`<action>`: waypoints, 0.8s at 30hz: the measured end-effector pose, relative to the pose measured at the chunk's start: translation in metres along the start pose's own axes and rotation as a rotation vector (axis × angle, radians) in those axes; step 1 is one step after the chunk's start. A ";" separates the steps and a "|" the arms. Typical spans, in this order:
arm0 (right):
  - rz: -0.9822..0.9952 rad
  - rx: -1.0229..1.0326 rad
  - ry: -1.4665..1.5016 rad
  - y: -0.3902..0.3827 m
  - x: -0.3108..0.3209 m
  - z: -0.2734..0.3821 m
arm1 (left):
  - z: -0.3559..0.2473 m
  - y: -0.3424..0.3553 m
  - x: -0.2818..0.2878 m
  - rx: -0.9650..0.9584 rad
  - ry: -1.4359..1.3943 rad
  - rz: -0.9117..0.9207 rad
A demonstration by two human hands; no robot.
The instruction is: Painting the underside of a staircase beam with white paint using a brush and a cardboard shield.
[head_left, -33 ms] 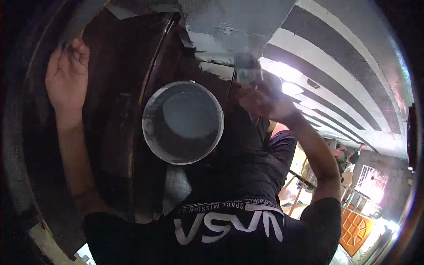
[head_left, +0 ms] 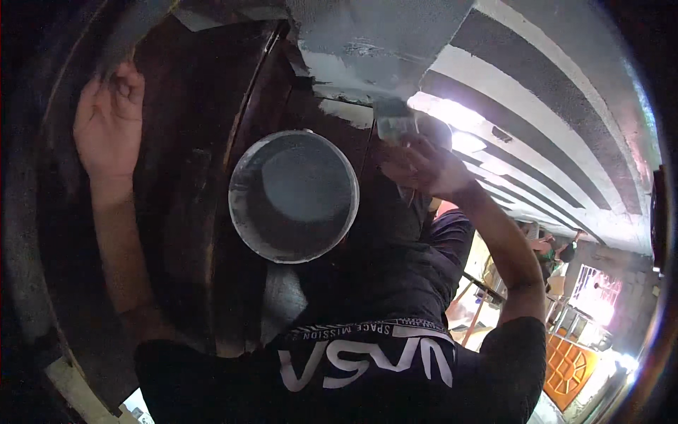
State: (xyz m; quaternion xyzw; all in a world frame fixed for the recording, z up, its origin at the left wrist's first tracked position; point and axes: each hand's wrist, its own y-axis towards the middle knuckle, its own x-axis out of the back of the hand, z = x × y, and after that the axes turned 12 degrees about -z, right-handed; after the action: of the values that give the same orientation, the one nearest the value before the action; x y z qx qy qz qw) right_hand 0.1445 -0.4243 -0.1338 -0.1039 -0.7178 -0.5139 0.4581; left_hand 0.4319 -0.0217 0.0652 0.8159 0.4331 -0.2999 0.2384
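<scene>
My right hand (head_left: 427,166) is closed around what looks like a wide, flat paintbrush (head_left: 397,120), slightly blurred. The brush's grey end is at the lower edge of a freshly coated grey surface (head_left: 367,42); whether it touches cannot be told. To the left of that hand is a round bucket (head_left: 244,230) with pale grey paint (head_left: 300,185) inside, its rim smeared. My left hand (head_left: 109,134) is raised at the far left, palm in view and fingers loosely bent against a dark brown panel (head_left: 176,141). Nothing shows in it; its fingertips are dim.
A wall with dark grey and white stripes (head_left: 537,99) curves along the right. Farther back are another person (head_left: 547,254), a bright barred window (head_left: 597,290) and an orange wooden panel (head_left: 568,371). A dark seam (head_left: 240,106) runs between the brown panels.
My right hand and the brush have shifted slightly down, toward me, from the grey surface. My left hand and the bucket have hardly moved.
</scene>
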 end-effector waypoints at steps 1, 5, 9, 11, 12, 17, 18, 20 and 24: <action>-0.025 0.123 -0.042 -0.003 -0.004 0.001 | 0.001 0.000 -0.001 0.022 0.001 0.032; -0.007 -0.475 0.279 0.004 0.017 -0.009 | 0.006 0.000 -0.002 0.024 0.045 0.076; -0.216 0.021 -0.145 0.027 0.049 -0.026 | 0.008 0.001 -0.002 0.043 0.055 0.085; -0.479 0.014 -0.065 0.033 0.050 -0.020 | 0.008 0.000 -0.001 0.055 0.058 0.081; -0.528 -0.001 0.048 0.033 0.048 -0.019 | 0.007 0.000 -0.001 0.025 0.062 0.041; -0.245 -0.122 0.024 0.013 0.021 0.006 | 0.004 0.000 -0.003 0.027 0.082 0.084; -0.179 -0.172 0.040 0.010 0.016 0.005 | 0.003 0.000 -0.004 0.004 0.091 0.063; -0.073 -0.265 0.090 0.009 0.008 -0.001 | 0.002 -0.001 -0.006 0.044 0.042 0.083; -0.215 -0.467 0.131 0.013 0.023 -0.013 | 0.003 -0.004 -0.008 0.039 0.033 0.160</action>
State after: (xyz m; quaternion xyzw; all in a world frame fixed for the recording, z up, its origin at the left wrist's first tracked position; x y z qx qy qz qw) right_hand 0.1464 -0.4370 -0.1072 -0.0964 -0.5555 -0.7170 0.4100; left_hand 0.4241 -0.0261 0.0679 0.8571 0.3646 -0.2748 0.2387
